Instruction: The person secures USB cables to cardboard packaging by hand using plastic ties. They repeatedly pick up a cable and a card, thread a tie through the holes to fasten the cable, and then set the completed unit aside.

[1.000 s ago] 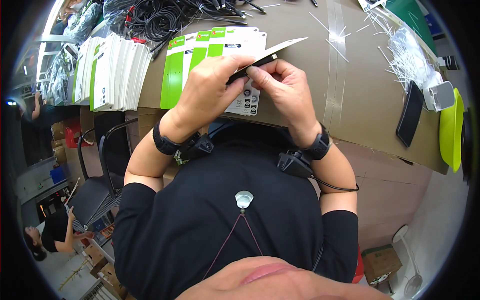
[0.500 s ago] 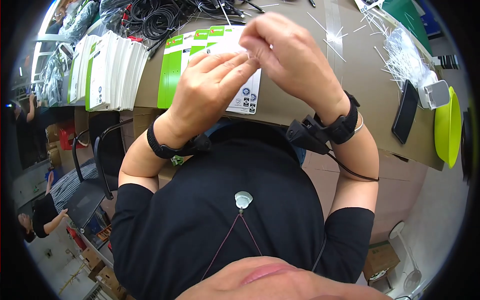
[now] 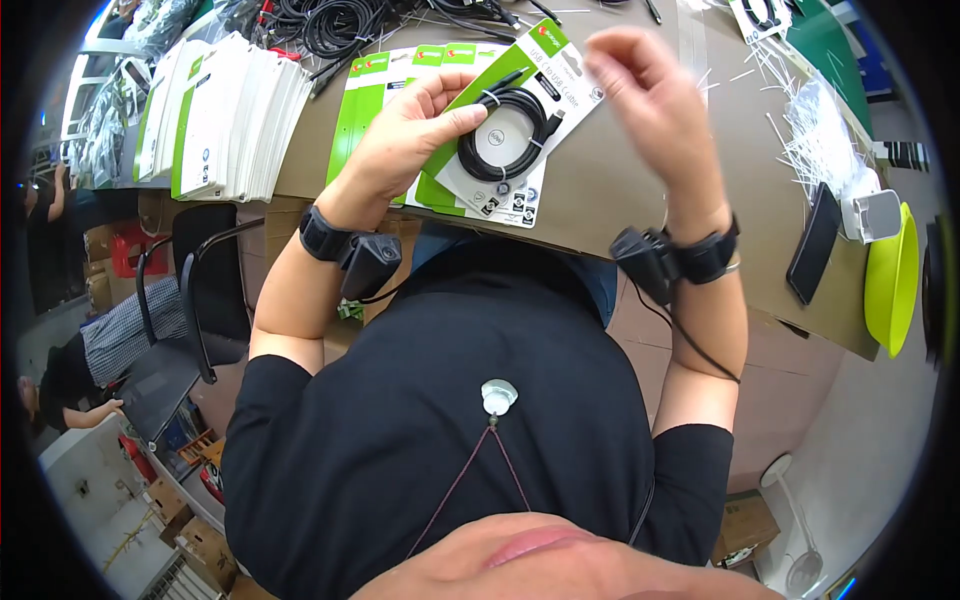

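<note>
Coil in plain view, right hand clear

Black cable coil [image 3: 526, 164] sits on the face of a green-and-white card [image 3: 498, 142], held up over other cards [image 3: 349, 125] on the bench [image 3: 615, 195]. White ties [image 3: 537, 143] show around the coil. Left hand [image 3: 405, 145] pinches the card's left side, thumb in front. Right hand [image 3: 655, 105] apart, fingers curled, blurred; cannot tell if it grips anything. Half a second ago, hands met and hid the coil; uncovered now, it looks fastened.

Black shirt [image 3: 430, 330] — short-sleeved, wristbands [image 3: 710, 252], pale pendant [image 3: 498, 397]
</note>
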Tool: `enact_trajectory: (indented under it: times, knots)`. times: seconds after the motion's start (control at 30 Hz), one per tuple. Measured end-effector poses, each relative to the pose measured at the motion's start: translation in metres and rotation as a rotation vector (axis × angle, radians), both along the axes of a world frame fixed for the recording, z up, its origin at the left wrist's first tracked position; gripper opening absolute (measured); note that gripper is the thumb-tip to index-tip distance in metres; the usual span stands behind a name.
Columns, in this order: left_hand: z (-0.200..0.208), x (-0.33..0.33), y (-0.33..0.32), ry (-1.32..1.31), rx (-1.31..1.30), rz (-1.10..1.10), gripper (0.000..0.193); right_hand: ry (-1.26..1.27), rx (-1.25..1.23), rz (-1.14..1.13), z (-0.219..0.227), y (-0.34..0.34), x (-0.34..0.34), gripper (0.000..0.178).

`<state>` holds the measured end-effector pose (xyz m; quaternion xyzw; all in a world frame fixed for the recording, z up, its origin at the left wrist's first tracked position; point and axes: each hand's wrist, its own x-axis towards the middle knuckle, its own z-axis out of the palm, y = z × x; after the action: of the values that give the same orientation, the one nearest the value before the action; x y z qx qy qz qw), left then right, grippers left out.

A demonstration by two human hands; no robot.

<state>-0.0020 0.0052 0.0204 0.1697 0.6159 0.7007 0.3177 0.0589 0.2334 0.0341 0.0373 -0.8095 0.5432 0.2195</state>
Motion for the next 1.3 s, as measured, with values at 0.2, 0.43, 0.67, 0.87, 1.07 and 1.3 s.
enact_trajectory:
  times: [0.2,0.43,0.67,0.87,1.07,1.3]
  knots:
    - [-0.014,0.002,0.001,-0.090,-0.006,-0.036,0.039,0.034,0.629,-0.056,-0.030,-0.064,0.027,0.055]
    - [-0.026,0.002,0.000,0.080,-0.114,-0.017,0.040,0.016,0.693,-0.098,-0.038,-0.076,0.031,0.071]
    - [-0.033,0.000,-0.001,0.028,-0.108,0.023,0.038,0.006,0.552,0.008,-0.038,-0.058,0.020,0.061]
    - [-0.029,-0.002,0.001,-0.064,-0.056,0.035,0.036,-0.067,0.432,0.090,-0.036,-0.028,-0.006,0.034]
    - [-0.041,0.001,0.005,0.063,-0.098,0.036,0.035,0.048,0.786,0.011,-0.051,-0.038,-0.011,0.025]
    - [-0.021,-0.005,0.005,1.200,-0.662,0.142,0.037,-0.517,0.081,0.112,-0.037,-0.013,-0.021,0.020]
